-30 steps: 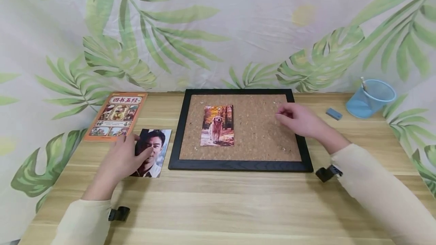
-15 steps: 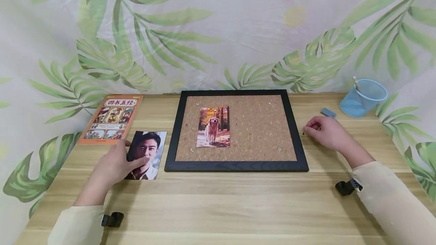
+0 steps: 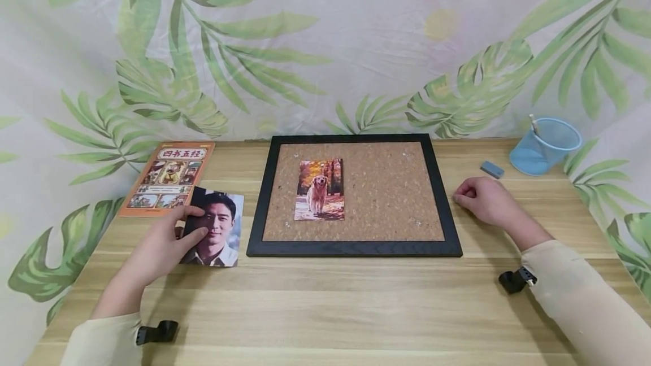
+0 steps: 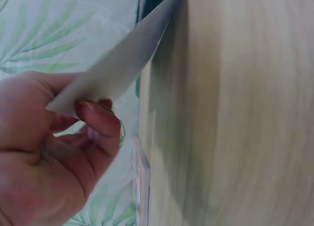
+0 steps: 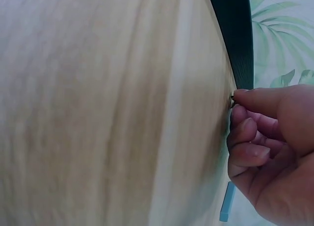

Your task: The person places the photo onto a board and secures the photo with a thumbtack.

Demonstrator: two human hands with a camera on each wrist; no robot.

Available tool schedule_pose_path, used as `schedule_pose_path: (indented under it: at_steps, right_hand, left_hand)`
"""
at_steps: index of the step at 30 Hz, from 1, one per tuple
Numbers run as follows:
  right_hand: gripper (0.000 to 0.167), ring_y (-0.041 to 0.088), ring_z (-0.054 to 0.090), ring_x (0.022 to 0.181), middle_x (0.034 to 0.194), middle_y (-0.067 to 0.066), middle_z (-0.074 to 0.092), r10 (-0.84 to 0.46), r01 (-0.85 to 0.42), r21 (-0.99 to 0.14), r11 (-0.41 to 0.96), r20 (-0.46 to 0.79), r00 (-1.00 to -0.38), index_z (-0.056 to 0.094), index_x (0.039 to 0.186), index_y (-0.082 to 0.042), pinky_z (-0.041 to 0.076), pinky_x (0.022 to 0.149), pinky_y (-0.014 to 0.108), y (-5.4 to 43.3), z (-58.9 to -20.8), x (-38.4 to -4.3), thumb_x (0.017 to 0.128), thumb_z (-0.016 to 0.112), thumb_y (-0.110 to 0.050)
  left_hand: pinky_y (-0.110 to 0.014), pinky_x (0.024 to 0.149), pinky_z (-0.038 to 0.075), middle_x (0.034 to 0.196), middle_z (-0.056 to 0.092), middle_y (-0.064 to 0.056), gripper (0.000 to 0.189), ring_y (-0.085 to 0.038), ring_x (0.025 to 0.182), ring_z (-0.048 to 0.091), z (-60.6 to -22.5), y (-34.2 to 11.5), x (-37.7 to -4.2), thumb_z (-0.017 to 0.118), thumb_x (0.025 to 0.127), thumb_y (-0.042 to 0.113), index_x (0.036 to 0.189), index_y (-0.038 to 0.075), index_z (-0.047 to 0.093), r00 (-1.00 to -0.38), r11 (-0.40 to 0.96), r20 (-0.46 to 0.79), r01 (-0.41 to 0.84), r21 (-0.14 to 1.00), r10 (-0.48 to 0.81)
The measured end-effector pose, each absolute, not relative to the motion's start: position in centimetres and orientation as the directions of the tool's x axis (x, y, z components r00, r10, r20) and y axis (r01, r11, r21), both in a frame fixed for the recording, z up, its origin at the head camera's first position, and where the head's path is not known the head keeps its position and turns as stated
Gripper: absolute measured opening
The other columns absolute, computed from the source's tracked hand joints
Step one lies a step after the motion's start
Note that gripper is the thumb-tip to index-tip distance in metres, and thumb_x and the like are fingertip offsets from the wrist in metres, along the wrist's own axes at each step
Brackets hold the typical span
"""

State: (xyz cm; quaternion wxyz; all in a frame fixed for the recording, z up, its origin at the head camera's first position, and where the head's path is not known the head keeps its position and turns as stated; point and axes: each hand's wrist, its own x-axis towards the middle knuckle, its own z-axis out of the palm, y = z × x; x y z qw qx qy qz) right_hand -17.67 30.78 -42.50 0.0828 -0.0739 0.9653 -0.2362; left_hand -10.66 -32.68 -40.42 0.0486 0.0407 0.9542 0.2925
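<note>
My left hand (image 3: 155, 247) pinches a photo print (image 3: 222, 242) by its left side, thumb on the printed front and fingers at the edge. The print shows a person in a white shirt. In the left wrist view its pale back (image 4: 115, 71) slants up off the wooden table. To the right of the black-framed corkboard (image 3: 383, 191), my right hand (image 3: 485, 202) is low over the table. Its thumb and forefinger pinch a tiny dark-and-gold pin (image 5: 233, 98), mostly hidden by the fingertips. A dog photo (image 3: 319, 190) lies on the left half of the cork.
An orange comic-style book (image 3: 165, 179) lies at the back left, partly behind the held print. A small blue-grey block (image 3: 491, 169) sits beyond my right hand. Behind it stands a blue mesh pen cup (image 3: 546, 148) with one stick inside. A leaf-patterned cloth (image 3: 356, 61) hangs behind the table.
My right hand has moved right, off the corkboard to the table beside it. The left hand has taken hold of the portrait print and lifted it from the table.
</note>
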Motion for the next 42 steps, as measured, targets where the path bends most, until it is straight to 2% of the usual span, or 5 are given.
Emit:
schedule_pose_path:
  at_steps: [6,12,31,38,42]
  right_hand:
    - [0.016,0.019,0.063,0.08,0.087,0.01,0.071,-0.2,-0.112,-0.467,0.877,-0.143,-0.969,0.075,0.101,0.0,0.05,0.074,0.035,30.7,-42.2,-17.4,0.104,0.067,-0.013]
    - [0.016,0.02,0.064,0.082,0.089,0.011,0.071,-0.209,-0.128,-0.483,0.866,-0.119,-0.971,0.074,0.101,0.001,0.05,0.075,0.036,30.7,-41.6,-17.0,0.104,0.066,-0.013]
    - [0.01,0.016,0.062,0.084,0.091,0.008,0.072,-0.245,-0.17,-0.502,0.848,-0.087,-0.966,0.074,0.105,-0.002,0.05,0.075,0.033,30.4,-40.6,-15.7,0.105,0.069,-0.011]
    - [0.008,0.018,0.062,0.084,0.091,0.007,0.073,-0.252,-0.185,-0.51,0.84,-0.064,-0.966,0.074,0.106,-0.002,0.05,0.074,0.031,30.0,-40.4,-15.2,0.105,0.067,-0.006]
    - [0.009,0.018,0.063,0.085,0.092,0.006,0.073,-0.252,-0.18,-0.512,0.84,-0.074,-0.965,0.074,0.107,-0.002,0.05,0.075,0.032,30.0,-40.4,-15.1,0.105,0.065,-0.005]
  left_hand:
    - [-0.027,0.052,0.046,0.105,0.062,-0.017,0.039,-0.003,0.06,0.05,-39.6,-31.9,-10.5,0.068,0.107,0.018,0.143,0.005,0.062,-0.996,0.759,0.007,0.075,0.647,0.092]
    - [-0.025,0.055,0.051,0.108,0.069,-0.019,0.037,0.0,0.067,0.06,-39.1,-30.1,-11.0,0.066,0.108,0.017,0.143,0.007,0.065,-0.993,0.709,0.032,0.102,0.698,0.111]
    - [-0.027,0.064,0.046,0.101,0.062,-0.011,0.053,-0.019,0.08,0.054,-38.9,-18.1,-16.0,0.067,0.106,0.015,0.157,0.004,0.054,-0.891,0.583,-0.032,0.268,0.767,0.453]
    - [-0.032,0.076,0.053,0.135,0.066,-0.018,0.061,-0.025,0.099,0.062,-38.9,-13.6,-17.3,0.067,0.107,0.02,0.164,0.008,0.046,-0.866,0.547,-0.048,0.271,0.792,0.498]
    - [-0.044,0.103,0.054,0.165,0.049,-0.016,0.065,-0.029,0.129,0.06,-39.1,-11.0,-18.0,0.066,0.108,0.024,0.167,0.013,0.042,-0.859,0.569,-0.097,0.244,0.785,0.503]
